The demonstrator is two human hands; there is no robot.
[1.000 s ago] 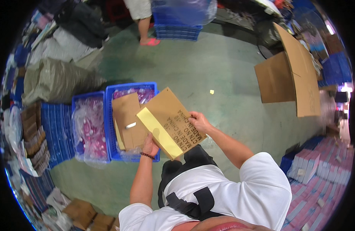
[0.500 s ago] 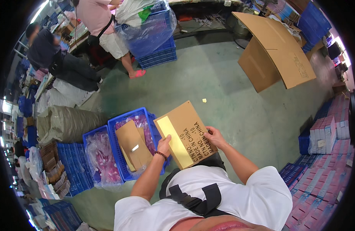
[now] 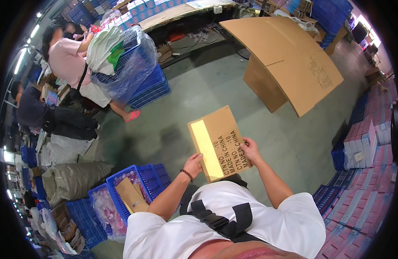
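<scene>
In front of my body I carry a flat brown cardboard sheet [image 3: 220, 125], tilted, with black stencilled print and a pale yellow strip along its left side. My left hand [image 3: 193, 166], a beaded bracelet at the wrist, grips the lower left edge by the yellow strip. On the opposite edge, beside the print, my right hand [image 3: 250, 152] is closed on the board. Some of its fingers are hidden behind the sheet. A large open cardboard carton [image 3: 268, 82] with a wide flap stands on the floor ahead to the right.
Blue crates [image 3: 151, 181] at lower left hold plastic-wrapped pink goods and a cardboard piece [image 3: 132, 194]. Stacked pink boxes [image 3: 358, 203] line the right side. Two people stand at far left near bagged blue crates [image 3: 149, 88]. A workbench [image 3: 181, 17] runs along the back.
My view has swung right and forward, so the carton appears nearer and the crates have slid to lower left. Both hands still hold the cardboard sheet, now farther from the crates.
</scene>
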